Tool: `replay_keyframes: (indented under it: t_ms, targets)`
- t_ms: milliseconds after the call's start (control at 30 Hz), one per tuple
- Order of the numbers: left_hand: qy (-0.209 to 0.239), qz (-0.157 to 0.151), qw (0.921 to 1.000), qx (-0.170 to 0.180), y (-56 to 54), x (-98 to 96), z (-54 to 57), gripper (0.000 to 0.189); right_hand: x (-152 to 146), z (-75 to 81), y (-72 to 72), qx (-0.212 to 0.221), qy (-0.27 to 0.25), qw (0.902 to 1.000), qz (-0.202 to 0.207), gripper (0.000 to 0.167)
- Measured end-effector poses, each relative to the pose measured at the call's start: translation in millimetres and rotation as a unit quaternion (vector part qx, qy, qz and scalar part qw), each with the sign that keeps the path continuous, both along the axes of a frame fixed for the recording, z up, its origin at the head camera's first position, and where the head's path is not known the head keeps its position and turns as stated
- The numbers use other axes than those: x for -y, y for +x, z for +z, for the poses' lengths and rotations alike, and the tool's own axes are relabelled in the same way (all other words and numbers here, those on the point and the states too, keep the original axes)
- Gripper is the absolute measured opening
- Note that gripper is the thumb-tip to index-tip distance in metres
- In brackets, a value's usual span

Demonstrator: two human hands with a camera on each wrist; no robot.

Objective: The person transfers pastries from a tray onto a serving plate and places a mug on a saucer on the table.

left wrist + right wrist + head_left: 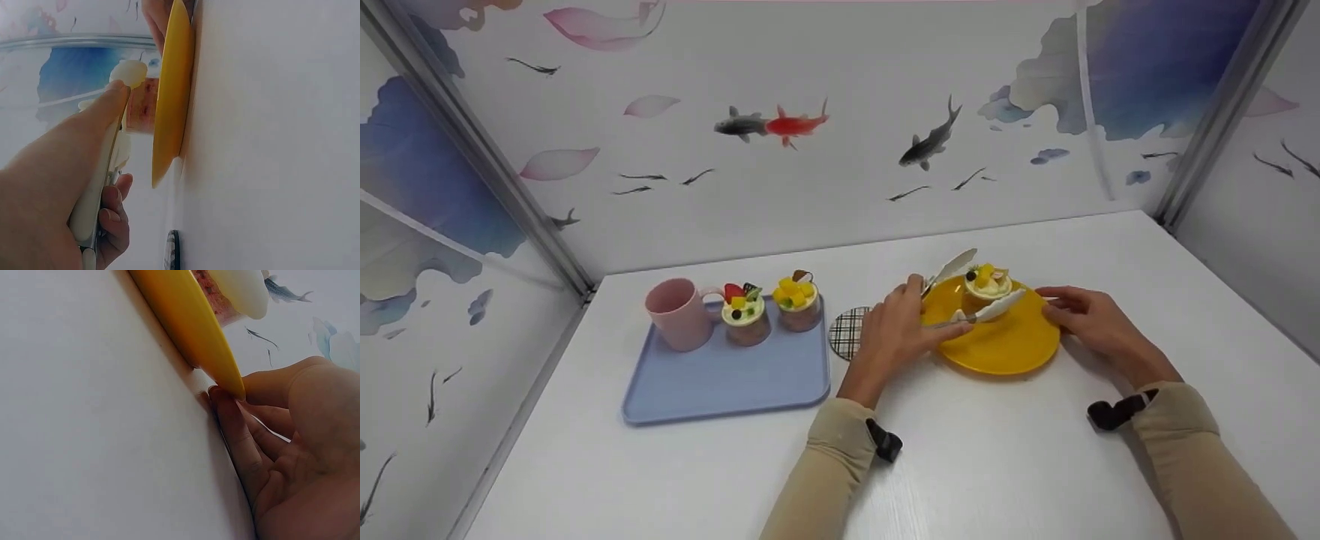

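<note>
Tongs (997, 306) with pale tips are held in my left hand (894, 322), thumb along one arm and fingers curled on the other. Their two tips stand apart, one on each side of a dessert cup (988, 279) topped with cream and fruit. That cup stands on a round yellow plate (1005, 351); in the left wrist view its reddish-brown side (143, 107) shows beside the tongs. My right hand (1099, 322) pinches the plate's right rim, thumb above and fingertips underneath, as the right wrist view shows.
On the left lies a blue tray (735, 386) bearing a pink mug (681, 319) and two more dessert cups, one with a strawberry (746, 326) and one with yellow fruit (799, 304). A checked coaster (846, 334) lies between tray and plate, partly behind my left hand. Printed panels enclose the table.
</note>
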State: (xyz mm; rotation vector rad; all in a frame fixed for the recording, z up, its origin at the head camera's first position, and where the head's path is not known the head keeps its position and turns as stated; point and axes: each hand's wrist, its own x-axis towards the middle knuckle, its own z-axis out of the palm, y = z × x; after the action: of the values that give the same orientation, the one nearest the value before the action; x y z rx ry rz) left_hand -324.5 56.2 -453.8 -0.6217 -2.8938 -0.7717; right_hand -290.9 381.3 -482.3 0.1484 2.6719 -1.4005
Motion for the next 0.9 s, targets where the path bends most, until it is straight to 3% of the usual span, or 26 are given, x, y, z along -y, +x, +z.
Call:
replay_keyframes:
  t_ms: [200,600,900]
  targets:
    - [-0.001,0.003,0.9999,-0.014,-0.7,8.1,5.2,0.098,-1,-0.3,-1.1,0.007,-0.01,0.9999,-0.001,0.059]
    - [0.054,0.023,0.9971,-0.049,3.0,34.5,21.3,0.087,-1,2.9,-2.4,0.004,-0.008,1.0,0.0,0.058]
    - [0.033,0.032,0.995,-0.089,10.0,55.2,18.6,0.092,-2,0.5,-1.8,0.007,-0.003,1.0,0.001,0.059]
